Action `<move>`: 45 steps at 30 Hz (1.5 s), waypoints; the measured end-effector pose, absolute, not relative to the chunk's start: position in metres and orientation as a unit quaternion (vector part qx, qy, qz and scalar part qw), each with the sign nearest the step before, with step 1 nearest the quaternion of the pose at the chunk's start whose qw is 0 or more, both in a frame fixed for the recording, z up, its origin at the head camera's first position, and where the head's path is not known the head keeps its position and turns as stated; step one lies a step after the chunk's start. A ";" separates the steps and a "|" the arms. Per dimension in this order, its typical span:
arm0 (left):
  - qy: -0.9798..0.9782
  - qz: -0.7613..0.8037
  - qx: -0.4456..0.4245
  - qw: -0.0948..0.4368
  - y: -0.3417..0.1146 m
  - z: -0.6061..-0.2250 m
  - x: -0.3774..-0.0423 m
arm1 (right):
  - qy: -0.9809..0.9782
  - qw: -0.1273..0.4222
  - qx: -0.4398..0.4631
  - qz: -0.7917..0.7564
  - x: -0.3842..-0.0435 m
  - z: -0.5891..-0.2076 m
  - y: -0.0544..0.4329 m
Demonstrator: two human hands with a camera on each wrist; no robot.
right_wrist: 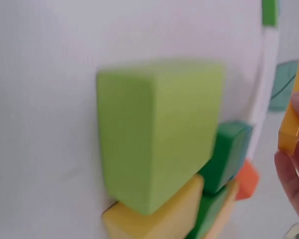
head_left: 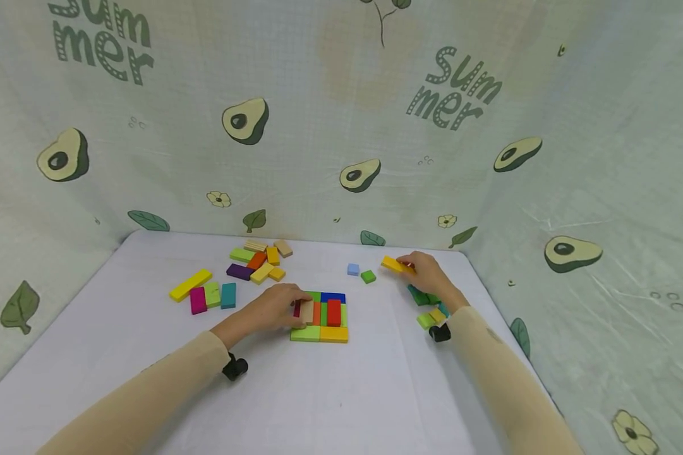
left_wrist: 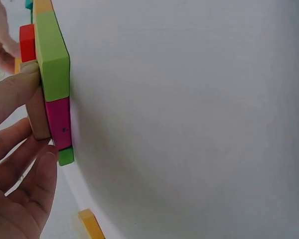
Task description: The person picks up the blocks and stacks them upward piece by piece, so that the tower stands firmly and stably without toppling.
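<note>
Thumb and fingers of my left hand (head_left: 275,307) pinch a plain wooden block (head_left: 307,312) on top of a flat rectangle of coloured blocks. A red block (head_left: 333,313) lies on that same layer, to the right of the wooden one. Along the layer's near edge run a light green block (head_left: 305,335) and a yellow block (head_left: 334,335); the left wrist view shows a magenta block (left_wrist: 59,122) at its side. Farther right, my right hand (head_left: 429,275) grips an orange-yellow block (head_left: 394,264) by one end, raised above a loose pile.
Under the right forearm lie dark green blocks (head_left: 419,296) and a light green block (head_left: 426,321). A light blue block (head_left: 353,270) and a small green block (head_left: 368,277) sit behind the layer. Several mixed blocks, among them a long yellow one (head_left: 190,285), are at back left.
</note>
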State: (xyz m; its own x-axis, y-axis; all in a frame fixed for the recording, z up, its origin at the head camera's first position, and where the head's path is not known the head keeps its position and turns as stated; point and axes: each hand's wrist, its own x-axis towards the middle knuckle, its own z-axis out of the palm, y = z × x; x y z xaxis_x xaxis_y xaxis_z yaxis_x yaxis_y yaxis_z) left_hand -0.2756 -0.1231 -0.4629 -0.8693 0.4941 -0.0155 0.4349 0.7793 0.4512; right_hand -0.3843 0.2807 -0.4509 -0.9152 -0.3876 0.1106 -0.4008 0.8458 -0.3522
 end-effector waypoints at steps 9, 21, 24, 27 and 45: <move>0.941 0.222 0.247 0.067 -0.125 -0.463 -0.278 | -0.926 0.019 0.313 0.212 -0.337 -0.426 0.223; 0.940 0.228 0.245 0.069 -0.124 -0.462 -0.276 | -0.895 -0.018 0.397 0.203 -0.302 -0.437 0.167; 0.938 0.237 0.243 0.066 -0.124 -0.462 -0.277 | -0.895 -0.022 0.400 0.194 -0.300 -0.437 0.159; 0.939 0.241 0.238 0.065 -0.124 -0.463 -0.277 | -0.897 -0.032 0.399 0.185 -0.299 -0.437 0.152; 0.931 0.288 0.218 0.053 -0.125 -0.468 -0.274 | -0.898 -0.036 0.393 0.192 -0.301 -0.448 0.133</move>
State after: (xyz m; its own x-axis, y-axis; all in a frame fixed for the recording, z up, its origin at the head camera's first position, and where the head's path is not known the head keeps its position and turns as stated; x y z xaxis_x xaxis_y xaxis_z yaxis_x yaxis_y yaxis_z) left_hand -0.2738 -0.1246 -0.4680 -0.8995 0.4362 0.0265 0.3751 0.7396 0.5587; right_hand -0.3015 0.1333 -0.4475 -0.6882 -0.7203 0.0865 -0.6926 0.6168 -0.3738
